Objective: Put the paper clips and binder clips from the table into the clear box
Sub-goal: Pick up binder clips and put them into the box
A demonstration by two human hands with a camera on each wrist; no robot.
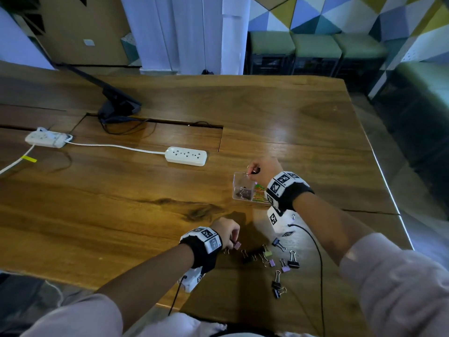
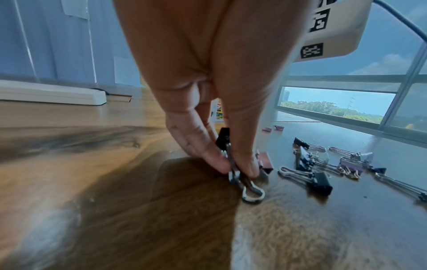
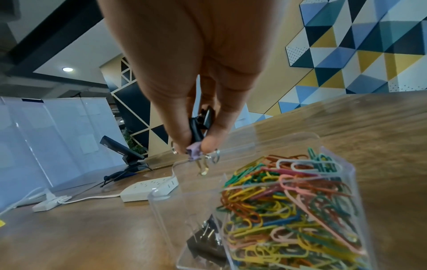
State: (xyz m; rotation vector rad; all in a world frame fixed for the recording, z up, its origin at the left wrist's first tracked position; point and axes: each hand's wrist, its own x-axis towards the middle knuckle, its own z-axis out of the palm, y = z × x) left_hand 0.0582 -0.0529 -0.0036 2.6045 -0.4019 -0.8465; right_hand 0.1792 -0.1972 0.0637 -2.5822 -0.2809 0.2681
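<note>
Head view: right hand [image 1: 263,169] pinches binder clips over the clear box [image 1: 239,188] on the wooden table [image 1: 145,190]; loose clips [image 1: 277,261] lie scattered near the front edge. Left wrist: left hand [image 2: 215,109] pinches a black binder clip [image 2: 223,138] by its wire handles, body uppermost, long axis near vertical. Right wrist: thumb and finger hold black and lilac clips [image 3: 196,138], handles pointing down into the box's left compartment; coloured paper clips [image 3: 289,210] fill the right one.

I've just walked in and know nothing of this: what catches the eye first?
The clear box on the wooden table, one side full of bright paper clips. The right hand holds binder clips over it, while the left hand pinches another from the scattered pile.
</note>
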